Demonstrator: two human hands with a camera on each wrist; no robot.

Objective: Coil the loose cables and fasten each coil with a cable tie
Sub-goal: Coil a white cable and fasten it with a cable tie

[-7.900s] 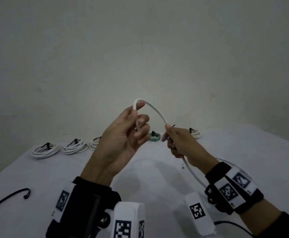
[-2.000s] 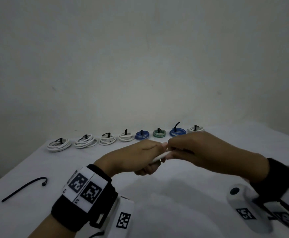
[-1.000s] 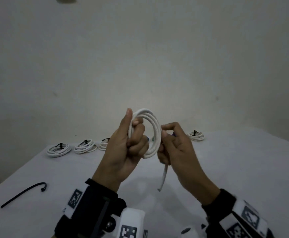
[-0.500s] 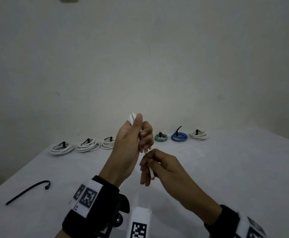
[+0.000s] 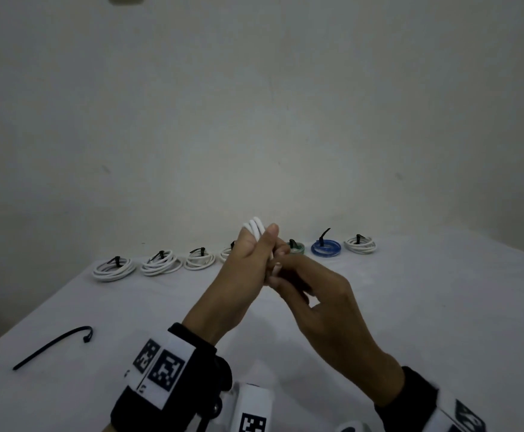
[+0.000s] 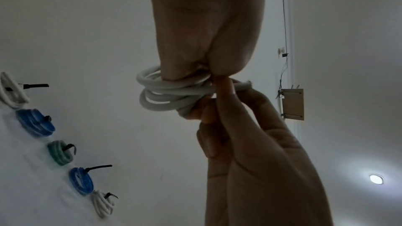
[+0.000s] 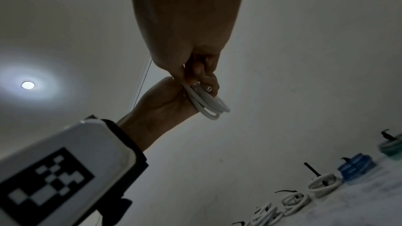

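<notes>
above the table (image 5: 441, 307), both hands (image 5: 273, 269) grip one white coil (image 5: 254, 227); eight tied coils (image 5: 114, 268) behind.

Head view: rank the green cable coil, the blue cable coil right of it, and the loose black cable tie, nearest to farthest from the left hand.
1. Green cable coil: back row, just right of the left hand.
2. Blue cable coil: back row, further right.
3. Loose black cable tie: near left of the table, farthest.

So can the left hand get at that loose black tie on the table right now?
Probably not yet: the left hand grips the white coil. The cable tie lies unobstructed on its side.
</notes>
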